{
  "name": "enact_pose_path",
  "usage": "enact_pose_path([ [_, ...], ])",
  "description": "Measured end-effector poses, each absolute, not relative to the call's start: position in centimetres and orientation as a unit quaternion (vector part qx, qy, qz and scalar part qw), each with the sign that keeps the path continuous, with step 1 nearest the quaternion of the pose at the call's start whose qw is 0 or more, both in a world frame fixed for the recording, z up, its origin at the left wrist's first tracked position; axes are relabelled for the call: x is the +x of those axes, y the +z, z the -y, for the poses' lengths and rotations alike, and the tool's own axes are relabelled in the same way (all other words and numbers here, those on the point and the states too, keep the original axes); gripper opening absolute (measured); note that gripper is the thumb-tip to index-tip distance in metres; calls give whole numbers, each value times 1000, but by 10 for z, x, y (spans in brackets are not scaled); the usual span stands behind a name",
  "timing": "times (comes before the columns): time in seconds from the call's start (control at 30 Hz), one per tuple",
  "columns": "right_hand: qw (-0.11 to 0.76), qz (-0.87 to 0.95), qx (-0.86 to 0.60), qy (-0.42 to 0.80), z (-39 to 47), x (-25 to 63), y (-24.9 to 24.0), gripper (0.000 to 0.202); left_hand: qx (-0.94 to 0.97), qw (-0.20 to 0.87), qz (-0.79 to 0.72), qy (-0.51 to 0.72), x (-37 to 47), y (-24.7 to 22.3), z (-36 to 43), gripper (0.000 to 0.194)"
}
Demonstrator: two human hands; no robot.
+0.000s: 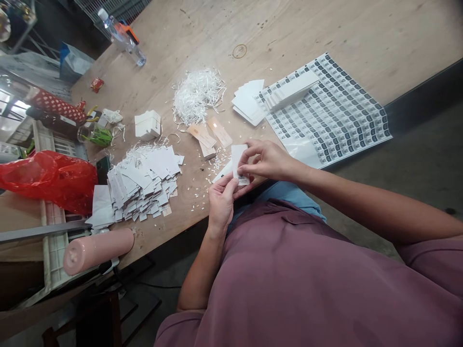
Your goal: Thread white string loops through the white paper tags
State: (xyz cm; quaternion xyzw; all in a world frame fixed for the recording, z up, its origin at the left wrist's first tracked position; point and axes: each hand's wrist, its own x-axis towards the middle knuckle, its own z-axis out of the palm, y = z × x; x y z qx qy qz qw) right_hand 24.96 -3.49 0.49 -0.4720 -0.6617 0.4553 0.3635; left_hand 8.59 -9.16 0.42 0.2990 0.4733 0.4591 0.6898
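Note:
My left hand [221,198] grips a white card tag [238,156] by its lower end, just over the table's near edge. Bent over the card's face is my right hand [265,159], thumb and fingertip pinched together near the small dark print at the bottom. Whatever is between those fingertips is too small to make out. Another white card [223,171] lies partly under my left hand. Beside it are orange-and-white cards [220,132] and scattered small white bits [217,164]. A sheet of printed stickers [347,111] lies right of my hands.
A row of white cards [292,90] rests on the sticker sheet. Left are a heap of tags [144,180], a banded card stack [147,124] and a tangle of white strings [198,96]. A pink bottle [99,250], red plastic bag [47,178] and clear bottle [123,38] lie farther off.

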Motion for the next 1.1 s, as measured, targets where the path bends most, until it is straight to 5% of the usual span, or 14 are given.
enact_pose_path([
  [1.1, 369, 674, -492, 410, 39, 245, -2, 5, 303, 663, -491, 477, 91, -4, 89, 41],
])
